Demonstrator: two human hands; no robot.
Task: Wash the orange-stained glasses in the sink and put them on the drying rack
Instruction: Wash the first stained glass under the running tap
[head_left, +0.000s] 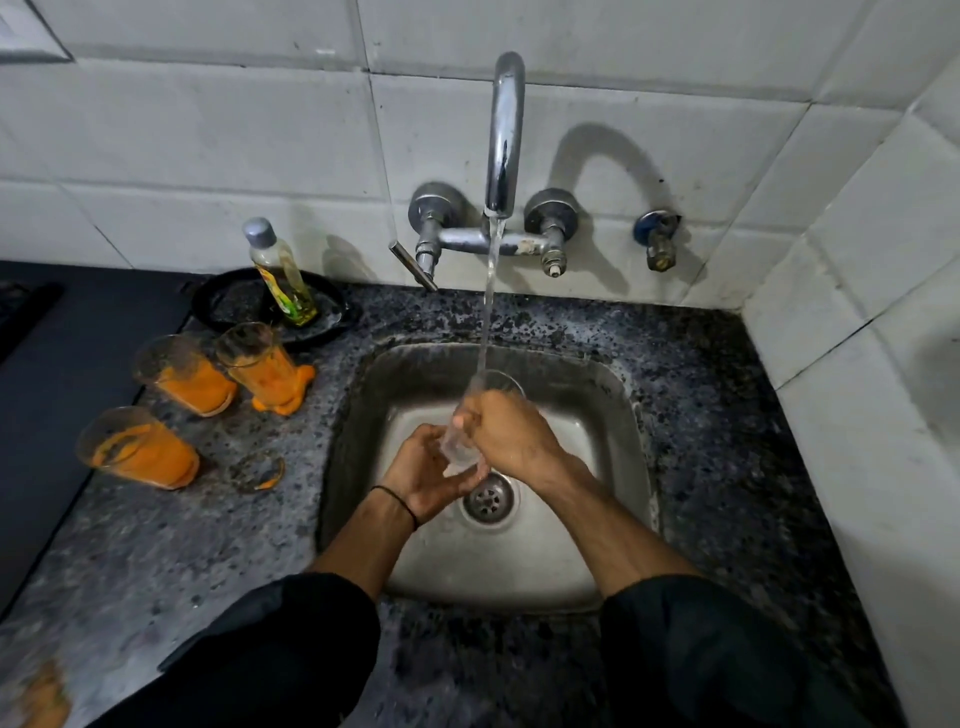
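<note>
Steel sink (613, 415): left hand (431, 475) and right hand (506, 431), each grip clamped on clear glass (460, 452) under tap stream (488, 306).

A kitchen corner lined with large white wall tiles (208, 130) with grey grout lines, scuffed and speckled with dark marks. A chrome wall tap (505, 135) is mounted on the back wall and casts a curved shadow on the tiles to its right. Further right of the tap, a small blue-collared valve (657, 236) sticks out of the wall. Below the tap runs a speckled black and grey granite worktop (701, 395). Far left of the tap, the worktop meets a flat dark surface (62, 364). The light is dim, brightest on the tiles around the tap
</note>
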